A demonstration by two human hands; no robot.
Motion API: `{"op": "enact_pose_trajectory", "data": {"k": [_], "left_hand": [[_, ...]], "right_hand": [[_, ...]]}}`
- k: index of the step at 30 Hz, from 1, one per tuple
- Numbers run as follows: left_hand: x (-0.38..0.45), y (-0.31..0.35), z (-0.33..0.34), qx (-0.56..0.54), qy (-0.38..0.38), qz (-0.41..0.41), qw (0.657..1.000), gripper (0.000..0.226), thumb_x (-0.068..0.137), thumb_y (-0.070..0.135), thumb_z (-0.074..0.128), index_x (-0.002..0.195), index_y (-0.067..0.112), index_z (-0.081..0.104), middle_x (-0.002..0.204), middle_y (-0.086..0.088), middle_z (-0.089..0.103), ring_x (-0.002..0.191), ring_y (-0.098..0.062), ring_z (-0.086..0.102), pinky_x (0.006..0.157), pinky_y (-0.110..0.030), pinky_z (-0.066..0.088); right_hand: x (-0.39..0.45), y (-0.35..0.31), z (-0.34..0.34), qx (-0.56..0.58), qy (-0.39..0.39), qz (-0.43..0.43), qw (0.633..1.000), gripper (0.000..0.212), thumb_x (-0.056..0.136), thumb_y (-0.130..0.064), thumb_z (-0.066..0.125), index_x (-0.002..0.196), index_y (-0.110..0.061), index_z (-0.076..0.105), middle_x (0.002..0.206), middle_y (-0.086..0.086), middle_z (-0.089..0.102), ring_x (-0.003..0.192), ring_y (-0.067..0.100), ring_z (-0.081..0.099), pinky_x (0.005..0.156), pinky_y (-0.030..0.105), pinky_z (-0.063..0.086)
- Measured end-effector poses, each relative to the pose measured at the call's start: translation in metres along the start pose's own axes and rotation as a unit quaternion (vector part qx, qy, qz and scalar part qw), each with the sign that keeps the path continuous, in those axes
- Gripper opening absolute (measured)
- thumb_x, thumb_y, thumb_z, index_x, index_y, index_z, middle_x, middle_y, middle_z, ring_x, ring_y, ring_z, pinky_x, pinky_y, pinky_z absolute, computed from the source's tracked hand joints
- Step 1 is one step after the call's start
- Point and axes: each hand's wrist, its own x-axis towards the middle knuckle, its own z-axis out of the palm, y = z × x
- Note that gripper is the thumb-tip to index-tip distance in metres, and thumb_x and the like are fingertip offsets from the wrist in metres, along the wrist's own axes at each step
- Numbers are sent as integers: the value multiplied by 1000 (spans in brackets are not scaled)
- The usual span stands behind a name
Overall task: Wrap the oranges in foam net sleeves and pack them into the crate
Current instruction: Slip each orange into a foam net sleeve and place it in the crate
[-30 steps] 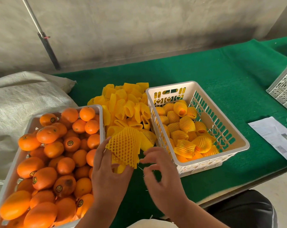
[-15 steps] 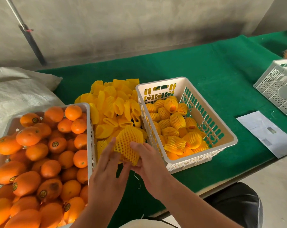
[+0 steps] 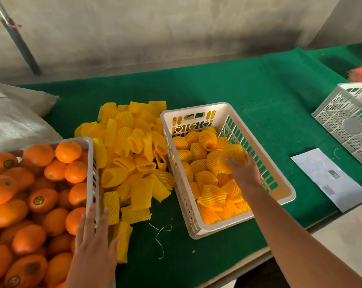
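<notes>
Right hand (image 3: 243,171), centre right: fingers closed over a sleeved orange (image 3: 231,155) inside the white crate (image 3: 288,194). Likely firm fruit under soft, springy netting; best cupped around the middle. Left hand (image 3: 93,240), lower left: flat, fingers spread, on the bare-orange tray (image 3: 91,163) rim. Loose foam sleeves (image 3: 132,159) between, on the desk (image 3: 259,90).

One head-worn wide-angle view looks forward and steeply down, close over the green bench (image 3: 228,84); the wall fills the frame's top, both forearms enter from the bottom edge.
</notes>
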Motion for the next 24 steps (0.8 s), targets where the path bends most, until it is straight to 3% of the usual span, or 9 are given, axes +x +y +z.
{"op": "enact_pose_trajectory", "data": {"k": [3,5,9,12,14,16,19,20,24], "left_hand": [[7,1,-5,-4,-16,8,1000,95,58,22,101,142,5,61,161,-28,33,141,-53,41,106,-67,45],[10,1,-5,39,-7,46,998,82,45,21,103,118,-2,75,147,-38,46,122,-62,55,87,-73,52],[10,-6,2,82,7,86,993,59,66,41,59,99,-4,80,138,-45,49,106,-68,60,83,-72,51],[11,-5,3,67,1,107,992,69,91,51,37,95,-2,81,137,-44,50,103,-66,61,104,-63,43],[12,-4,4,72,-4,102,992,65,85,49,42,95,-1,82,137,-44,50,102,-66,61,92,-67,50],[15,-6,5,85,-2,97,992,64,72,47,46,93,-1,82,136,-45,51,100,-67,62,86,-70,51],[17,-11,10,99,37,97,990,65,82,51,44,93,-1,82,139,-45,49,105,-66,60,118,-59,30],[17,-10,11,107,37,92,989,65,78,51,44,93,-1,81,139,-45,48,105,-67,59,117,-60,29],[14,-3,8,87,13,70,994,62,64,48,51,91,1,81,139,-42,47,105,-65,58,80,-70,52]], "right_hand": [[32,5,2,-113,23,-38,993,79,86,-53,76,154,-41,37,139,5,56,108,24,59,91,48,57],[49,7,7,-196,24,-49,979,79,87,-52,75,154,-41,35,136,10,51,99,26,58,86,50,59],[73,9,16,-280,20,-56,958,76,90,-44,70,157,-39,34,140,15,47,100,31,60,79,47,60],[86,14,18,-273,15,-50,961,74,95,-38,66,160,-38,30,145,16,51,107,34,64,81,50,60],[91,19,17,-260,17,-56,964,72,98,-35,64,161,-38,30,142,13,59,100,33,68,73,46,61],[91,21,15,-253,14,-67,965,70,99,-33,64,161,-35,32,139,13,63,106,35,67,82,51,61],[81,17,11,-240,11,-74,968,72,98,-32,66,162,-33,32,144,13,60,121,37,62,95,55,57],[74,14,10,-238,10,-73,969,74,98,-32,67,162,-32,30,146,13,58,123,38,61,97,55,56],[9,4,22,-213,-14,-143,966,63,100,-42,64,156,-27,41,153,7,54,135,31,55,104,49,51]]}}
